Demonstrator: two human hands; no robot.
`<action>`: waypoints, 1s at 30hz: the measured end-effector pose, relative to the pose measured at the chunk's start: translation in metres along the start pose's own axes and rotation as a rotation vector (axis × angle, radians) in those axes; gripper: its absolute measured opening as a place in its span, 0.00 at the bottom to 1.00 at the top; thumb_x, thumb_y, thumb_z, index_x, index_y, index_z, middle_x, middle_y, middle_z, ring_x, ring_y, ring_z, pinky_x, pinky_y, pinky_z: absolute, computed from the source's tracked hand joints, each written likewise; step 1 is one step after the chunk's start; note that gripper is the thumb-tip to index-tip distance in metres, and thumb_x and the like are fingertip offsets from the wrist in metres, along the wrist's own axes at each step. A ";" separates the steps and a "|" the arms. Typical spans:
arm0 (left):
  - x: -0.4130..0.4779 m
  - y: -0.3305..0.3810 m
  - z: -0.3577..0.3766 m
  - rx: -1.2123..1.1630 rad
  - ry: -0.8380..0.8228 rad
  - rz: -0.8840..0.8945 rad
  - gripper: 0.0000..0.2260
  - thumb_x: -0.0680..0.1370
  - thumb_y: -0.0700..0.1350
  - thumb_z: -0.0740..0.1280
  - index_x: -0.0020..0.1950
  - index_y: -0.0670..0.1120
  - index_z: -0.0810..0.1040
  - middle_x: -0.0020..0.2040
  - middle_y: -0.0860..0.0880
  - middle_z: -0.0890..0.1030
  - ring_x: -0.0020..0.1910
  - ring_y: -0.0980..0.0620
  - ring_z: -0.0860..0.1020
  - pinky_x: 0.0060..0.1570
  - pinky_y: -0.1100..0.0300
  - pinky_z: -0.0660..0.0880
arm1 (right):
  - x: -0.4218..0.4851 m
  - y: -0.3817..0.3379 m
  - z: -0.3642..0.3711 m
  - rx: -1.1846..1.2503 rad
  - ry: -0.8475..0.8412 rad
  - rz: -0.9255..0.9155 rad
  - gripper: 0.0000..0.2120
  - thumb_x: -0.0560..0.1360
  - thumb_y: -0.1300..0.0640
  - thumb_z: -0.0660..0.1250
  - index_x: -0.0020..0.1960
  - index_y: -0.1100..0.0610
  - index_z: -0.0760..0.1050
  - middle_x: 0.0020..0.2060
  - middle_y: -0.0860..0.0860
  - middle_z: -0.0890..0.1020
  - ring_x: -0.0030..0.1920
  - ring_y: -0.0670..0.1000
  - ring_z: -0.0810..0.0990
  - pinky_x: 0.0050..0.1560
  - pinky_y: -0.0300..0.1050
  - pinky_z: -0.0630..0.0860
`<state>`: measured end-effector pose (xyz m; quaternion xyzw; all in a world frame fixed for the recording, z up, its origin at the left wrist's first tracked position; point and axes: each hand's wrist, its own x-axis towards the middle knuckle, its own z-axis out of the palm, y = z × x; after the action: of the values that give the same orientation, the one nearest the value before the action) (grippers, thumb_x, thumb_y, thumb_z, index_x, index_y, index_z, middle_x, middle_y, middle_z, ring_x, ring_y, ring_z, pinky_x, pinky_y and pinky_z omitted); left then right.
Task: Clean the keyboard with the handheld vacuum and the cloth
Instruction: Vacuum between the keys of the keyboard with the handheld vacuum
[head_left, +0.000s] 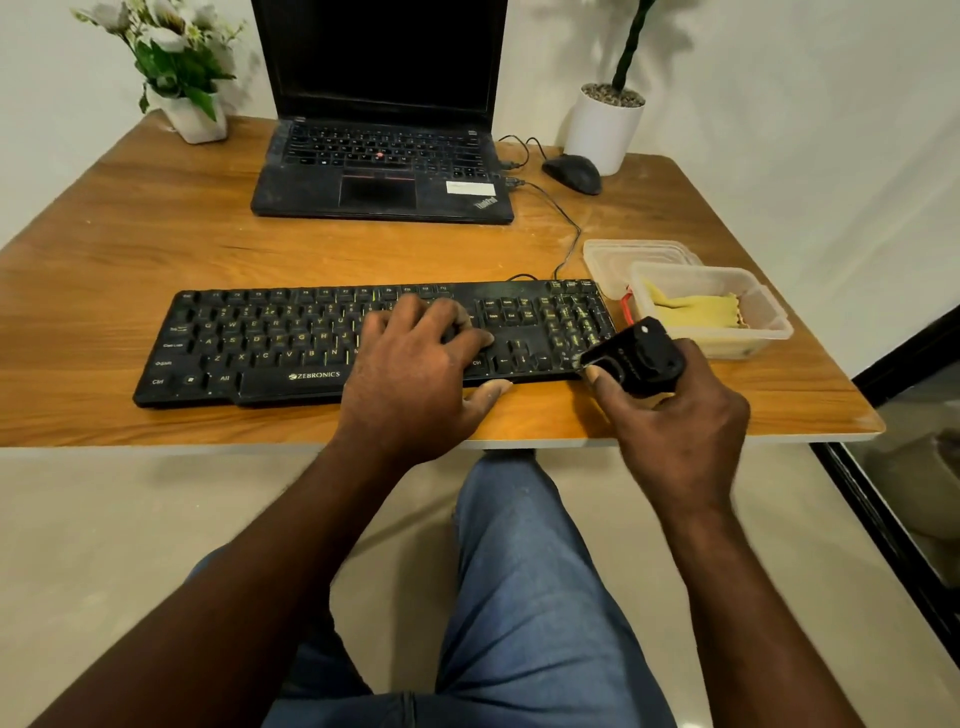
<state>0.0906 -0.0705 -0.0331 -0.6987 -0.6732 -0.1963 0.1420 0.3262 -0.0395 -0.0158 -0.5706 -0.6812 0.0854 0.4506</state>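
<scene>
Left hand (415, 364) is lying open, palm down, on the keyboard (291, 343), which is sitting on the tabletop (156, 234). Right hand (680, 415) is gripping the handheld vacuum (636, 358) at the keyboard's right end. Cloth (696, 310) is lying in the plastic container (769, 322) nearby.

Black gear on warm orange-brown wood

The keyboard (332, 345) is black with pale yellow-green legends; the handheld vacuum (636, 361) is black with a white dot. The cloth (693, 310) is yellow in a clear container (769, 327). The worktop (156, 234) shows wood grain; the laptop (382, 156) is black.
</scene>
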 end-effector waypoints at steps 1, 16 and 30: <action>0.000 -0.001 0.000 -0.003 0.001 0.002 0.28 0.77 0.70 0.63 0.67 0.53 0.79 0.61 0.50 0.76 0.60 0.45 0.71 0.57 0.46 0.70 | 0.003 0.005 -0.003 -0.024 0.018 0.016 0.19 0.71 0.44 0.78 0.56 0.52 0.80 0.45 0.47 0.85 0.45 0.50 0.84 0.46 0.42 0.75; 0.001 0.001 -0.001 -0.032 0.009 -0.028 0.27 0.77 0.71 0.63 0.66 0.54 0.81 0.60 0.50 0.77 0.60 0.45 0.71 0.56 0.47 0.70 | 0.011 -0.012 0.013 -0.044 -0.005 0.017 0.22 0.70 0.38 0.77 0.58 0.49 0.80 0.47 0.48 0.86 0.48 0.51 0.85 0.50 0.49 0.81; 0.000 -0.001 0.000 -0.027 0.016 -0.026 0.27 0.77 0.71 0.62 0.65 0.54 0.81 0.59 0.51 0.77 0.59 0.45 0.72 0.56 0.47 0.70 | 0.007 -0.005 -0.003 -0.057 -0.016 0.048 0.20 0.71 0.43 0.78 0.57 0.52 0.80 0.43 0.43 0.82 0.44 0.45 0.81 0.45 0.39 0.74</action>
<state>0.0900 -0.0702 -0.0336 -0.6901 -0.6783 -0.2129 0.1353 0.3255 -0.0366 -0.0069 -0.5986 -0.6731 0.0816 0.4266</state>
